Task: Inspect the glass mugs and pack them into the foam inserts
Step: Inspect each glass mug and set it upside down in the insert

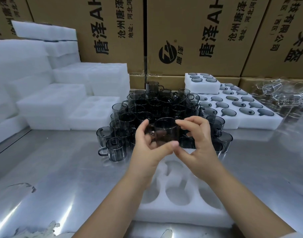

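Mug (166, 131) of smoky grey glass, held in the air between both hands over the middle of a shiny metal table (61, 169). The left hand (150, 148) grips it from the left side, fingers curled by the handle and thumb reaching under the base. The right hand (197, 143) pinches it from the right, fingertips on the upper rim and thumb low near the base. The mug sits roughly upright, its open mouth facing up and slightly away.

Below the hands, at the near edge of the table, lies a white foam insert (181, 212) with round pockets; the pockets in view hold nothing, and the forearms hide part of it.

Just beyond the held mug, a crowd of matching mugs (155, 107) stands at the table's centre, packed close, some stacked on others. A few stand a little apart at the crowd's left side.

Toward the far right edge, filled inserts (241, 107) lie flat with a mug in each pocket. A small insert (202, 85), also filled, rests on their far left corner. Past them, at the far right corner, sits a heap of clear glassware (281, 95), too blurred to make out.

Along the left edge and far left corner, a foam stack (52, 97) of white blocks rises in steps. Brown cardboard boxes (190, 31) with black Chinese lettering form a wall behind the table.
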